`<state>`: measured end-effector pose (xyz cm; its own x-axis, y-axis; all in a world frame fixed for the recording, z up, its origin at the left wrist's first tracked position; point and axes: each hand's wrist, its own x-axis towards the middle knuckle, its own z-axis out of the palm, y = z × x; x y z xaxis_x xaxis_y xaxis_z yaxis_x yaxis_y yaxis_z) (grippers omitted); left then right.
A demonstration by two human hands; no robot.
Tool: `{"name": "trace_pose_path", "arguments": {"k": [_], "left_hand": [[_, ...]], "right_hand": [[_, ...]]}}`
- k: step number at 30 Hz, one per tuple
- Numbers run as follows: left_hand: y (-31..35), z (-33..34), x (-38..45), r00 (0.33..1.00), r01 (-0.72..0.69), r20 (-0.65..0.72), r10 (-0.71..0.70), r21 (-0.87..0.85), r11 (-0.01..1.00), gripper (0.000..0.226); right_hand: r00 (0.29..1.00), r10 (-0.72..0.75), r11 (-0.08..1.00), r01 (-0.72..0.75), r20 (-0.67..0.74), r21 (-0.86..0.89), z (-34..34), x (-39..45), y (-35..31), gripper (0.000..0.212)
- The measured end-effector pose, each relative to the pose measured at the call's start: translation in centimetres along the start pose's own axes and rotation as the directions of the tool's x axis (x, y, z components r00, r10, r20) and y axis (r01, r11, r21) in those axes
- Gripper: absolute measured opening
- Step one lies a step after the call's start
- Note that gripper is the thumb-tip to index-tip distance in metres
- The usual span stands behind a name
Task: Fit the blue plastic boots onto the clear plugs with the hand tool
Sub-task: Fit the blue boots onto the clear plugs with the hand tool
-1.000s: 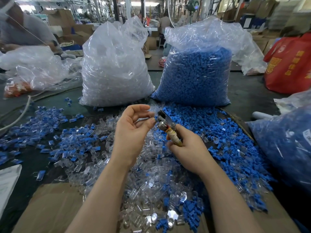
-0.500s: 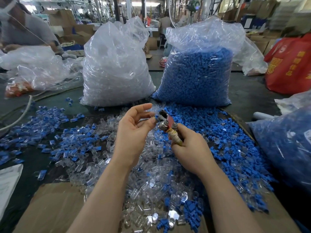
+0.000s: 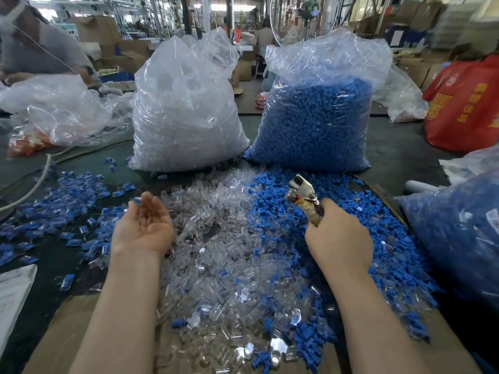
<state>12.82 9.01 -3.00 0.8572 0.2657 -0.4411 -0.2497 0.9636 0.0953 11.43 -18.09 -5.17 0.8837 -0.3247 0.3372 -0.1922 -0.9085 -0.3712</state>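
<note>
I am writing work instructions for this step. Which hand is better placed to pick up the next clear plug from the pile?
The left hand. It is open, palm up, and hovers at the left edge of the clear plugs. The right hand grips the hand tool, so it is not free.

Right hand (image 3: 339,238) grips tool (image 3: 303,193); left hand (image 3: 143,228) open

Two bags (image 3: 186,109) stand behind the loose plugs (image 3: 216,238), boots (image 3: 283,201) heaped right.
</note>
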Motion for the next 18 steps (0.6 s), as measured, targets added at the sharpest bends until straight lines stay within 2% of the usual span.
{"name": "trace_pose_path", "arguments": {"k": [3,5,7,8,9,10,12,14,15,17,18], "left_hand": [[1.0,-0.3,0.4,0.997,-0.068,-0.029,0.066,-0.101,0.992,0.03],[1.1,-0.4,0.3,0.998,-0.067,-0.006,0.066,-0.073,0.995,0.036],[0.7,-0.2,-0.1,0.998,-0.056,0.051,0.048,0.174,0.983,0.03],[0.2,0.0,-0.3,0.995,-0.071,0.088,0.041,0.366,0.928,0.024],[-0.3,0.1,-0.6,0.991,-0.109,0.131,0.041,0.566,0.817,0.018],[-1.0,0.2,-0.9,0.982,-0.17,0.182,0.05,0.742,0.648,0.013],[-2.3,0.2,-1.5,0.947,-0.322,0.32,0.04,0.929,0.182,0.006],[-3.6,-0.3,-2.1,0.904,-0.423,0.422,-0.063,0.866,-0.266,0.005],[-4.2,-0.6,-2.2,0.893,-0.44,0.433,-0.12,0.789,-0.429,0.008],[-5.3,-1.1,-2.1,0.891,-0.422,0.414,-0.184,0.608,-0.673,0.018],[-5.7,-1.3,-2.0,0.894,-0.402,0.406,-0.192,0.532,-0.745,0.024]], "right_hand": [[0.99,0.084,0.994,-0.074,0.118,-0.083,0.2,0.0,0.2,0.012],[0.98,0.105,0.99,-0.087,0.168,-0.109,0.2,0.0,0.2,0.018],[0.976,0.101,0.988,-0.077,0.19,-0.13,0.3,0.0,0.2,0.025],[0.975,0.101,0.988,-0.074,0.197,-0.139,0.3,0.0,0.1,0.026],[0.974,0.102,0.986,-0.073,0.202,-0.149,0.4,0.0,0.1,0.026],[0.974,0.104,0.984,-0.071,0.204,-0.162,0.4,0.1,0.0,0.025],[0.973,0.103,0.982,-0.066,0.206,-0.178,0.6,0.1,0.0,0.021],[0.972,0.091,0.982,-0.052,0.215,-0.181,0.7,0.1,0.0,0.017],[0.972,0.083,0.982,-0.043,0.22,-0.181,0.8,0.1,0.1,0.016],[0.971,0.073,0.983,-0.032,0.227,-0.179,0.8,0.1,0.1,0.015],[0.971,0.07,0.984,-0.03,0.229,-0.175,0.8,0.1,0.1,0.014]]}}
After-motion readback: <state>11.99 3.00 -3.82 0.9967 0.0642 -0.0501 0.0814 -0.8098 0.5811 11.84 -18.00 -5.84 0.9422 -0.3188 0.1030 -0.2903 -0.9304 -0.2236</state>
